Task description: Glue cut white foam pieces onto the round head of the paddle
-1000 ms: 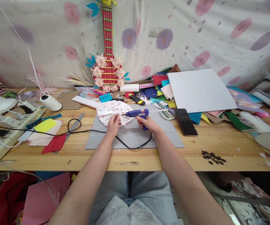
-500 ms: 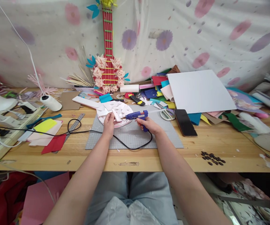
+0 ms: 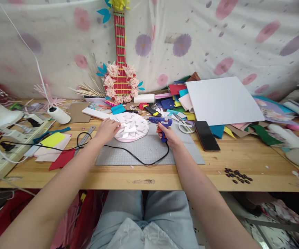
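A flat white guitar-shaped cutout (image 3: 94,112) lies on the grey cutting mat (image 3: 149,150), its round body covered with small folded white pieces (image 3: 132,126). My left hand (image 3: 108,129) is at the left side of the round body, over the base of the neck. Its fingers are bent together at the white pieces; whatever is between them is hidden. In my right hand (image 3: 167,132) is a blue hot glue gun (image 3: 162,121), gripped by its handle. The nozzle points left, close to the right rim of the round body.
A black cord (image 3: 136,157) loops across the mat from a power strip (image 3: 22,141). Scissors (image 3: 185,127) and a phone (image 3: 206,135) lie to the right, with black beads (image 3: 239,175) nearer the edge. Behind stands a red paper guitar (image 3: 120,76); a white board (image 3: 224,100) rests on paper scraps.
My left hand has moved left from the middle of the round body, where it held a white piece. The glue gun has drawn back up and right from that spot.
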The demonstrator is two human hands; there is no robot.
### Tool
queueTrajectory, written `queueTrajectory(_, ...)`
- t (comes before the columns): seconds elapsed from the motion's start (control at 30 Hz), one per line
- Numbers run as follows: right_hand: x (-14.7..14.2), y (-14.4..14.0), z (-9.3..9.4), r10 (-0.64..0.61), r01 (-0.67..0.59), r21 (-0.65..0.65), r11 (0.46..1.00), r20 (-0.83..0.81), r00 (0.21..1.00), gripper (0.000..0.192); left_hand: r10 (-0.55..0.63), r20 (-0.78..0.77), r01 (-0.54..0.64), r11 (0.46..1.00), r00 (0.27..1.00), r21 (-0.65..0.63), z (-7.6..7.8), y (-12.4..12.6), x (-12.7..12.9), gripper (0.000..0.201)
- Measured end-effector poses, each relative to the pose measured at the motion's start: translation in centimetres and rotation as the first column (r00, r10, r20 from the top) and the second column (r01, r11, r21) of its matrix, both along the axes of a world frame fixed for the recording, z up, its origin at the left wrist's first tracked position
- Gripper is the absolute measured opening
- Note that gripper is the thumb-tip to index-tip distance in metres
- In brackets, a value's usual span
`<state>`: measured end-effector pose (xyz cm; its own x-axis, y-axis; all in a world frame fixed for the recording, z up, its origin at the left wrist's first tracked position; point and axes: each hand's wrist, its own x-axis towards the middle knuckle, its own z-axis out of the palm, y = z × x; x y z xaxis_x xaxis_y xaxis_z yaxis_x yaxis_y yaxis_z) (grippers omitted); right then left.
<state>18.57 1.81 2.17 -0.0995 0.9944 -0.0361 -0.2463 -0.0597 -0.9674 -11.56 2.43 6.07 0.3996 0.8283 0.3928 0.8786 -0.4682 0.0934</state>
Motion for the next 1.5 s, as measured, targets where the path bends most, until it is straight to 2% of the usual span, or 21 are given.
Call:
queueTrajectory(0.07, -0.1, -0.1, 0.0, 0.004, -0.004, -0.003, 1.0, 0.014, 1.0, 0.048, -0.008, -0.122, 0.012, 0.999, 0.992, 0.037, -0.6, -0.3, 0.5, 0.023)
queueTrajectory(0.17, -0.1, -0.2, 0.2, 0.004, -0.004, -0.003, 1.0, 0.022, 1.0, 0.049, 0.03, -0.186, -0.02, 0.998, 0.982, 0.059, -1.4, -0.5, 0.9, 0.022)
queueTrajectory(0.4, -0.3, -0.2, 0.2, -0.005, 0.005, -0.001, 1.0, 0.035, 0.999, 0.048, 0.056, -0.041, -0.054, 0.998, 0.998, 0.043, -2.5, -0.3, 0.8, 0.018)
queueTrajectory(0.5, -0.3, -0.3, 0.2, -0.01, 0.01, 0.003, 1.0, 0.049, 0.999, 0.048, 0.064, 0.045, -0.066, 0.997, 0.997, 0.038, -2.3, -0.3, 0.6, 0.021)
queueTrajectory(0.63, -0.2, -0.2, 0.1, -0.027, 0.027, 0.004, 1.0, 0.027, 0.999, 0.049, 0.172, 0.184, -0.177, 0.984, 0.968, 0.007, -1.4, -0.1, -0.6, 0.024)
queueTrajectory(0.73, -0.3, 0.0, -0.1, -0.054, 0.054, -0.005, 0.999, 0.004, 0.999, 0.049, 0.179, 0.238, -0.166, 0.983, 0.955, -0.071, -1.1, 0.1, -1.9, 0.019)
queueTrajectory(0.83, -0.3, 0.2, -0.3, -0.073, 0.073, -0.017, 0.997, -0.008, 0.997, 0.05, 0.135, 0.229, -0.104, 0.985, 0.964, -0.141, -1.2, 0.0, -2.6, 0.016)
queueTrajectory(0.97, -0.3, 0.2, -0.3, -0.066, 0.066, -0.015, 0.998, -0.007, 0.998, 0.05, 0.081, 0.197, -0.046, 0.983, 0.977, -0.176, -1.9, -0.1, -2.2, 0.014)
queueTrajectory(1.17, -0.4, -0.1, 0.1, -0.062, 0.063, -0.017, 0.998, 0.022, 0.998, 0.05, 0.096, 0.156, -0.068, 0.982, 0.983, -0.175, -2.4, 0.2, -1.7, 0.014)
queueTrajectory(1.4, -0.4, 0.2, -0.3, -0.081, 0.081, -0.028, 0.996, -0.003, 0.997, 0.048, 0.104, 0.137, -0.082, 0.984, 0.985, -0.158, -1.9, 0.4, -1.5, 0.009)
queueTrajectory(1.5, -0.4, 0.4, -0.4, -0.132, 0.131, -0.028, 0.991, -0.029, 0.991, 0.048, 0.093, 0.114, -0.075, 0.985, 0.989, -0.158, -1.6, 0.4, -1.4, 0.008)
